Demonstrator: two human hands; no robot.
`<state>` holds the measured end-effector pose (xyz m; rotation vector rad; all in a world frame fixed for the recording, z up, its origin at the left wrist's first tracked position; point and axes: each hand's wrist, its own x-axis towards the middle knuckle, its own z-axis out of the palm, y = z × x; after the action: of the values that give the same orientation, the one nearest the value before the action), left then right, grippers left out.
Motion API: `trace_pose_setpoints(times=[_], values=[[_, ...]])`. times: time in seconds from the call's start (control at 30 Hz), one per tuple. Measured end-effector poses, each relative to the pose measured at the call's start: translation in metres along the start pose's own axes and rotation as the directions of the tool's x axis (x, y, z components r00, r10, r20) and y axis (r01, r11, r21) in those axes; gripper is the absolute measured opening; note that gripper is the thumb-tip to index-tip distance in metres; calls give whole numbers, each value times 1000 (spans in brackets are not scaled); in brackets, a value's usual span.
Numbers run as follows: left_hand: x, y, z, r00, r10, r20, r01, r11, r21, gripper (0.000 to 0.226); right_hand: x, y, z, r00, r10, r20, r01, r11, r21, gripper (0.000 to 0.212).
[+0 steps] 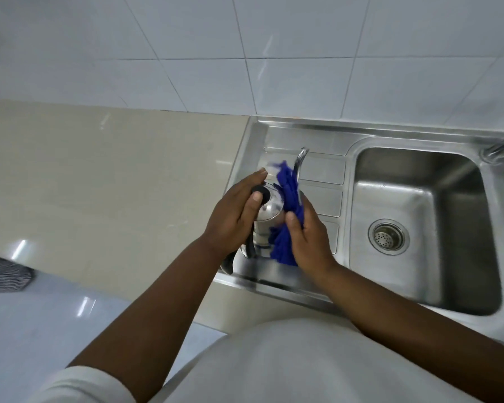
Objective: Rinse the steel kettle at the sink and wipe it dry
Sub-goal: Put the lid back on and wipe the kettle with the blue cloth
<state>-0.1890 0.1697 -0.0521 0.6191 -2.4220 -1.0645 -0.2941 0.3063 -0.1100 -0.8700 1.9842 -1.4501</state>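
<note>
The kettle [266,212] under my left hand [233,219] is polished steel, mirror-bright, with a matt black knob [261,191] and a dark handle [250,245] that looks like plastic. The cloth [285,228] in my right hand [309,237] is deep blue, soft and ribbed. The sink [419,228] is brushed steel, satin rather than glossy, with a shiny strainer [389,236]. The desk [99,175] is smooth, pale beige stone with a faint sheen. The wall tiles [245,53] are glazed white, the floor [56,309] glossy.
</note>
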Motion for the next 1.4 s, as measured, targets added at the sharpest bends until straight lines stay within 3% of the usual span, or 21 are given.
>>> trace_pose_setpoints(times=[0.1, 0.23, 0.3, 0.4, 0.47, 0.57, 0.73, 0.87, 1.0, 1.1, 1.17, 1.23, 1.33, 1.4], values=[[-1, 0, 1, 999, -48, 3, 48, 998, 27, 46, -8, 23, 1, 966, 257, -5, -257, 966, 28, 41], [-2, -2, 4, 998, -62, -13, 62, 998, 25, 46, -14, 14, 8, 920, 391, -20, -382, 909, 164, 34], [-3, -2, 7, 996, -70, -46, 71, 997, 19, 46, -12, -6, 12, 945, 327, -28, -314, 925, 212, 40], [-3, 5, 9, 995, -24, -93, 23, 1000, -12, 40, -13, -41, 16, 998, 42, -35, -36, 985, 168, 49], [-3, 10, 11, 993, -7, -116, 1, 999, -55, 36, -12, -49, 17, 993, -113, -30, 116, 987, 109, 57], [-5, 9, 14, 987, -49, -155, 38, 997, -74, 39, -7, -23, 17, 983, -178, -41, 180, 982, 48, 54], [-7, 4, 16, 979, -120, -164, 117, 993, -26, 49, -8, 12, 16, 973, 230, -17, -221, 952, 213, 42], [-7, 6, 17, 977, -127, -172, 125, 992, -24, 49, -9, 8, 19, 939, 343, 14, -327, 883, 337, 59], [-6, 7, 16, 972, -130, -198, 126, 992, -34, 47, -17, -14, 21, 990, 137, 23, -138, 945, 295, 54], [-6, 7, 16, 974, -117, -194, 110, 993, -45, 46, -17, -12, 10, 999, -42, 17, 42, 999, -9, 53], [-6, 7, 16, 973, -121, -197, 114, 992, -47, 47, -5, -4, 0, 981, -194, -30, 183, 958, -221, 55], [-7, 7, 16, 972, -121, -200, 114, 992, -45, 47, 12, 4, -6, 954, -298, -42, 270, 910, -315, 53], [-7, 6, 16, 973, -126, -192, 121, 992, -39, 47, 39, 6, -3, 919, -388, -64, 345, 873, -344, 52], [-7, 5, 16, 972, -135, -192, 129, 991, -43, 47, 49, 2, 6, 924, -373, -81, 348, 911, -219, 48]])
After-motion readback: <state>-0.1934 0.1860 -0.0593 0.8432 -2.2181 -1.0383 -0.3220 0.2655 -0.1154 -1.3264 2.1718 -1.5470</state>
